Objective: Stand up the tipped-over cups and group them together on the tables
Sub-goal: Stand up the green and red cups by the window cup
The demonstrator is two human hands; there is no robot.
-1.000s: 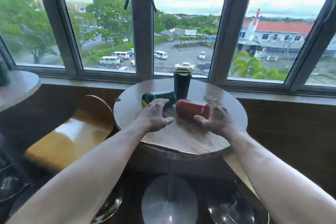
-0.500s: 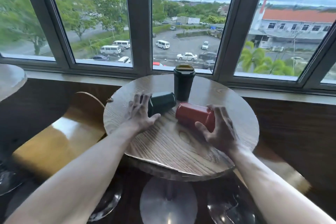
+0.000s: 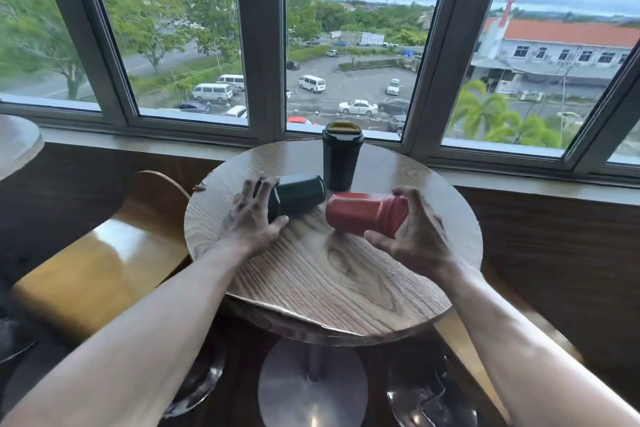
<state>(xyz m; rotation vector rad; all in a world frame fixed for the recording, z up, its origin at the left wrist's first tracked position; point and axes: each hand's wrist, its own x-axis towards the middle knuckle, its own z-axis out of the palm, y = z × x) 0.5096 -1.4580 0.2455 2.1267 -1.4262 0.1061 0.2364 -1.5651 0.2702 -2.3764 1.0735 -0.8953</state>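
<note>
On the round wooden table [image 3: 346, 288] a dark green cup [image 3: 299, 197] lies on its side, and my left hand [image 3: 251, 218] grips its left end. A red cup [image 3: 363, 213] is tipped with its base to the left and slightly raised off the wood; my right hand [image 3: 419, 236] holds its wider right end. A tall black cup with a yellow-topped lid [image 3: 341, 158] stands upright just behind both, near the window.
A curved wooden chair [image 3: 104, 263] stands left of the table, and part of another round table [image 3: 17, 146] shows at the far left. A window sill [image 3: 519, 180] and dark wall panel run behind. Metal table and stool bases [image 3: 311, 388] lie below.
Both hands have closed around the cups. The red cup has lifted and tilted in my right hand, and the green cup's left end is now wrapped by my left hand.
</note>
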